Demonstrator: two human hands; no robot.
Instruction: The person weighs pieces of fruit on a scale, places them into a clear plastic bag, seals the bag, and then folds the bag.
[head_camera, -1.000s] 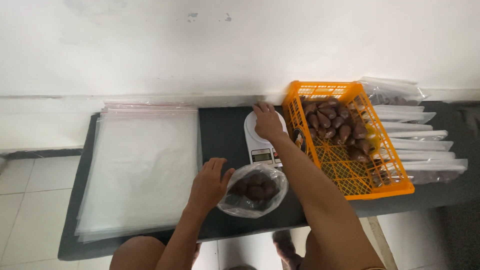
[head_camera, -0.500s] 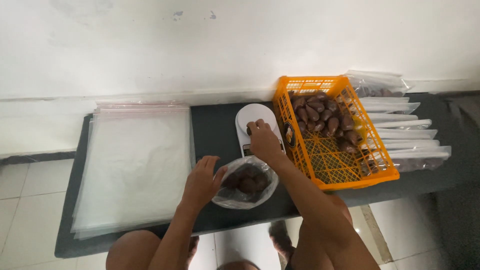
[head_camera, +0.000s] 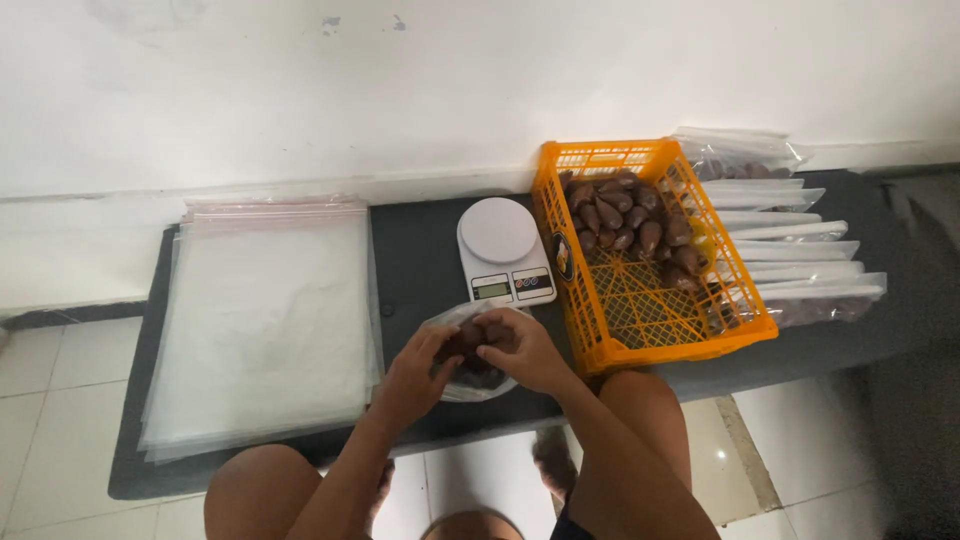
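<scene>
Looking down, we have both hands at the near edge of the table (head_camera: 420, 260), closed on a small clear bag (head_camera: 470, 350) of dark brown fruit. Left hand (head_camera: 415, 375) grips the bag's left side; right hand (head_camera: 520, 352) pinches its top, fingers curled in. Bag sits just in front of the white scale (head_camera: 503, 250), whose pan is bare. Orange crate (head_camera: 650, 250) beside the scale, right, holds more fruit (head_camera: 625, 215) at its far end. Filled bags (head_camera: 790, 255) stacked right of the crate; flat empty bags (head_camera: 265, 320) piled left. Risk, our judgement: the bag lies close to the table edge, so a loose grip could tip it and spill fruit to the tiled floor (head_camera: 60, 390). Thin film may also slip or tear under the pinch.
</scene>
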